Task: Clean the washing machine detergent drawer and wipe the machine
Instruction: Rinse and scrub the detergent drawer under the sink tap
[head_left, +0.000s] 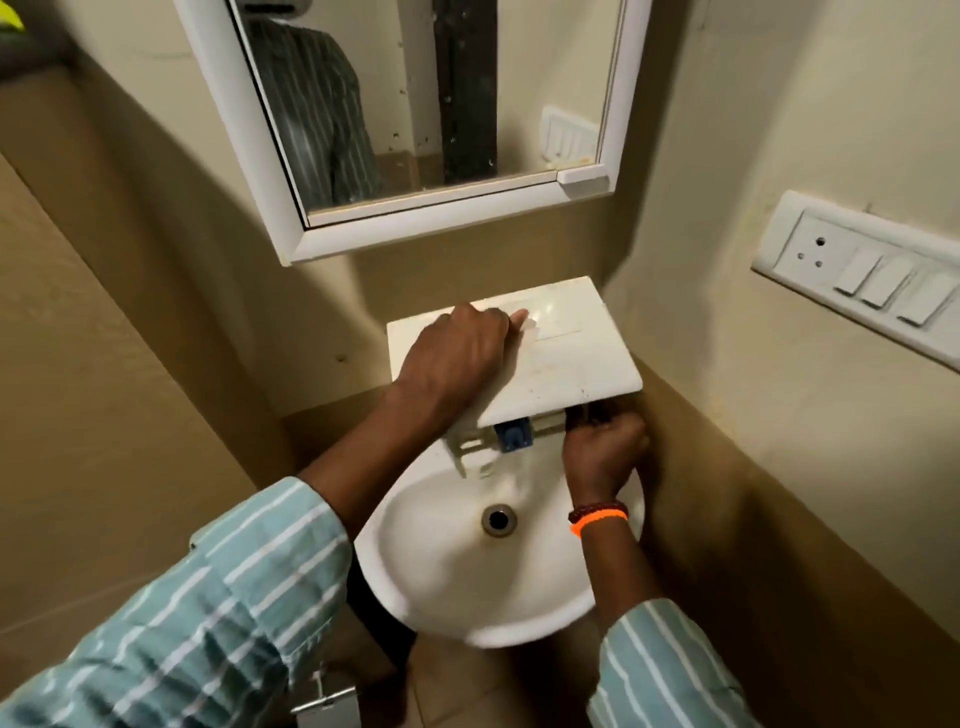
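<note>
Under my left hand (457, 348): detergent drawer (566, 364), white plastic w/ a smooth semi-gloss top, light glare near my fingers (519, 317), a few dark specks toward its front edge. Blue plastic insert (508, 436) at the drawer's underside, matt. Sink (441, 582) is glossy white ceramic, smooth, w/ a dull metal drain ring (498, 519). My sleeves (208, 613): woven cloth, teal w/ white stripes, soft matt. On my right wrist, wristbands (597, 515): braided thread, one bright orange, one dark. Mirror (415, 104) is spotted glass in a white plastic frame. Switch plate (862, 265): smooth white plastic. Walls (130, 312) matt beige, look painted.
</note>
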